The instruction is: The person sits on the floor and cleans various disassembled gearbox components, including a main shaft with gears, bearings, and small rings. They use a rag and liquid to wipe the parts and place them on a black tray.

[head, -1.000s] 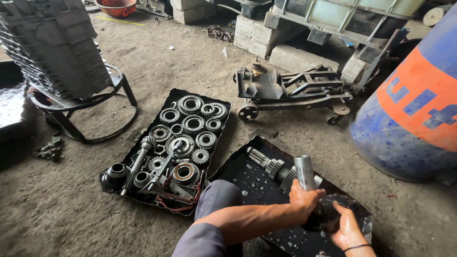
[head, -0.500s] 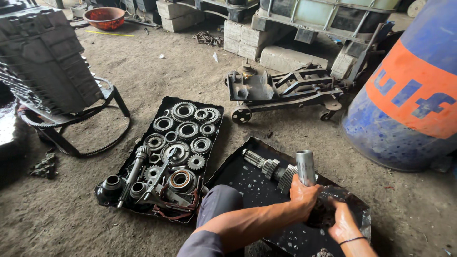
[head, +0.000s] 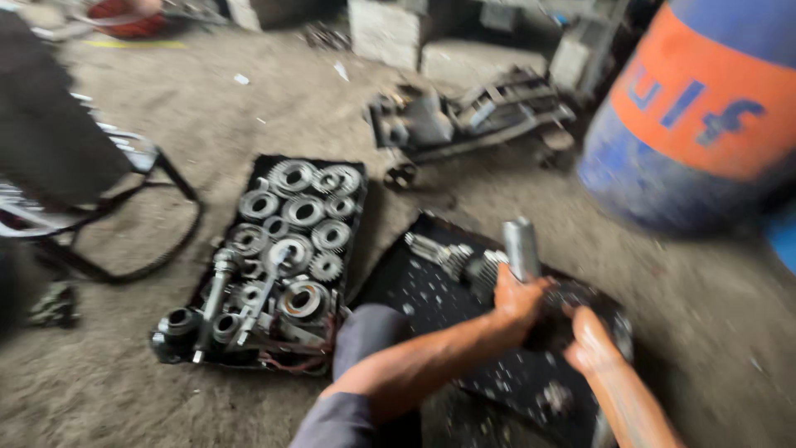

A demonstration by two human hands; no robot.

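Grey steel sticks up between the two hands: it is a shaft point(head: 521, 247), standing upright on a black tray point(head: 431, 290) that lies on the dirt floor point(head: 290, 108). The left hand point(head: 516, 299) is closed around the lower part of the shaft. The right hand point(head: 587, 342) presses on a dark round part point(head: 564, 309) at the foot of the shaft, near the right edge of the tray; the picture is too blurred to tell if its fingers are curled shut on it. A second toothed shaft point(head: 452, 255) lies flat on the tray, just beside the left hand, toward the far edge.

The step in hand looks like holding the shaft steady while the round part is worked at its base. Any next move seems to call for a firm hold, so the shaft does not tip.

Left of this tray lies another black tray point(head: 365, 207), full of gears point(head: 303, 210) in rows, with long pins along its near left corner. Farther off stand a low jack point(head: 464, 120) and a blue and orange drum point(head: 696, 116).
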